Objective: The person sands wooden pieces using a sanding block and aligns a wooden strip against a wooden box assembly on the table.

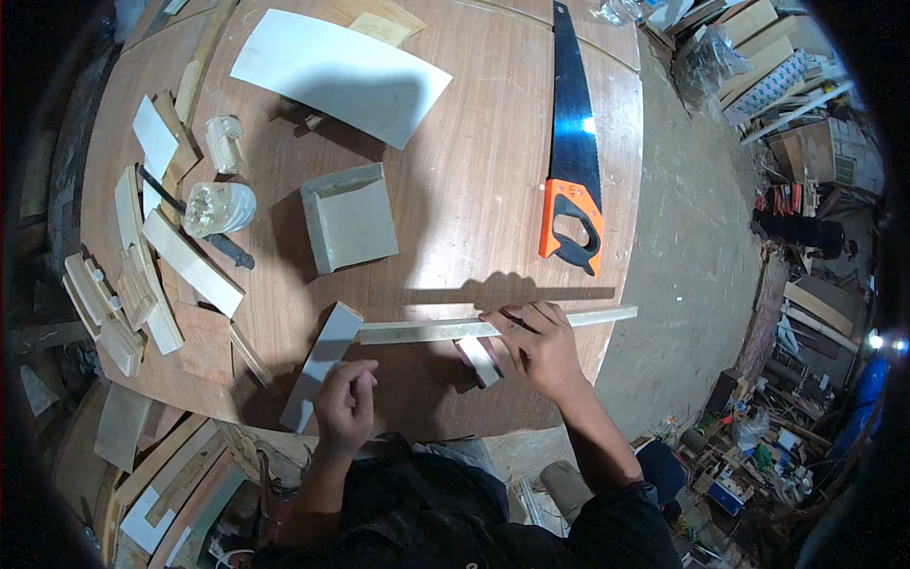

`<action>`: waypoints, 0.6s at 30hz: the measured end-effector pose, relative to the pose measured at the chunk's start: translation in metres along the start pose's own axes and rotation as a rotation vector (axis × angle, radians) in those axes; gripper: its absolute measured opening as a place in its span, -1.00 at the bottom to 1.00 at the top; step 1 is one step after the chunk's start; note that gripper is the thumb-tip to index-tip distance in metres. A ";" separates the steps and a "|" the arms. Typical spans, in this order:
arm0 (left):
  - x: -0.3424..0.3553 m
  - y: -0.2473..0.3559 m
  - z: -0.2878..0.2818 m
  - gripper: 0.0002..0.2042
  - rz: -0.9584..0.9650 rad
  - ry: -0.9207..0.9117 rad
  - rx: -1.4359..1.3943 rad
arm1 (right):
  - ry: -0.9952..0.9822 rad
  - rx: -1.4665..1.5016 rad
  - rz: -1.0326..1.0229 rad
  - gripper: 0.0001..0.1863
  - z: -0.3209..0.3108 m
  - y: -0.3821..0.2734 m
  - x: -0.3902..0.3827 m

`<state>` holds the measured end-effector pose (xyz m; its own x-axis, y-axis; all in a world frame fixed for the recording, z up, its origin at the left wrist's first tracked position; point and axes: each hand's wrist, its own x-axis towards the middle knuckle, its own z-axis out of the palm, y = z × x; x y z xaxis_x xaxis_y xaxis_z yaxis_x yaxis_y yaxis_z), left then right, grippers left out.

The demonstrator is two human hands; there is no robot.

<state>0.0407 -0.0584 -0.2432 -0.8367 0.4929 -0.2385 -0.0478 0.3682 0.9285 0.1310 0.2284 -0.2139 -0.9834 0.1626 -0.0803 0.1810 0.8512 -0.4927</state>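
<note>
My right hand (545, 346) grips a long, narrow wooden strip (417, 331) from above, near its middle. The strip lies crosswise above the near part of the table, its right end reaching the table's right edge. Beneath it, beside my right fingers, is a small pale block with dark reddish sides (479, 361). My left hand (346, 406) is closed, fingers curled, just right of a flat white-faced board (322, 365); whether anything is inside the fingers is hidden. Apart from the strip, the left hand stays below its left end.
A handsaw (573, 218) with an orange and black handle lies at right. Farther back are a small box-like wooden piece (353, 223) and a large white panel (341, 71). A plastic jar (220, 209) and wood offcuts (194, 261) crowd the left side of the table (483, 190).
</note>
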 end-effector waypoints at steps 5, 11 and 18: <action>0.033 -0.015 -0.022 -0.86 0.236 0.224 0.175 | 0.067 -0.003 -0.063 -0.58 0.028 0.017 0.018; 0.047 -0.012 -0.043 -0.81 0.053 0.295 0.132 | 0.154 -0.027 -0.108 -0.52 0.047 0.036 0.035; 0.054 -0.029 -0.058 -0.74 0.097 0.327 0.161 | 0.184 -0.054 -0.165 -0.54 0.047 0.046 0.044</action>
<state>-0.0343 -0.0879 -0.2662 -0.9643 0.2638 -0.0239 0.1050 0.4637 0.8798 0.0953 0.2510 -0.2808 -0.9818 0.1037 0.1592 0.0238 0.8984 -0.4385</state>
